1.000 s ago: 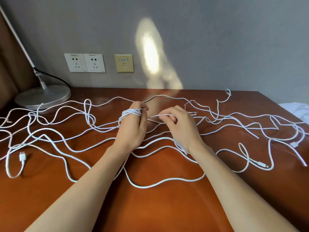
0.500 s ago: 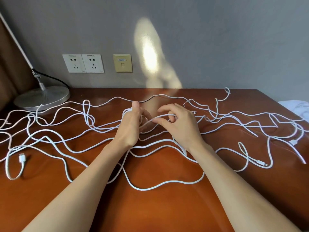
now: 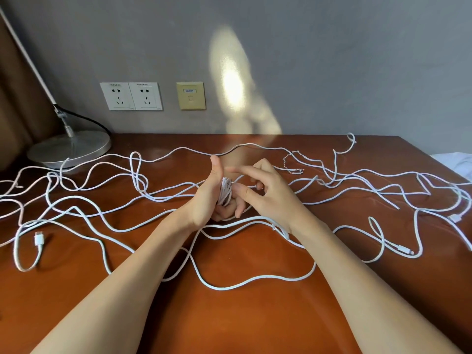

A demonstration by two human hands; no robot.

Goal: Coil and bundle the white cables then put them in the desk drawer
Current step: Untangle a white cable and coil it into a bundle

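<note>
Several long white cables sprawl in loose loops across the brown desk. At the middle of the desk my left hand stands on edge, thumb up, with a small coil of white cable wound around its fingers. My right hand is right beside it, pinching a strand of the same cable against the coil. One cable end with a white plug lies at the left. Another plug lies at the right. No drawer is in view.
A lamp with a round metal base stands at the back left, its black cord behind it. Wall sockets and a beige data port sit on the grey wall. White cloth lies past the desk's right edge.
My left hand has turned from palm-down to on-edge with the thumb up, showing the coil on its fingers. My right hand has come closer and brought a strand round the coil.
</note>
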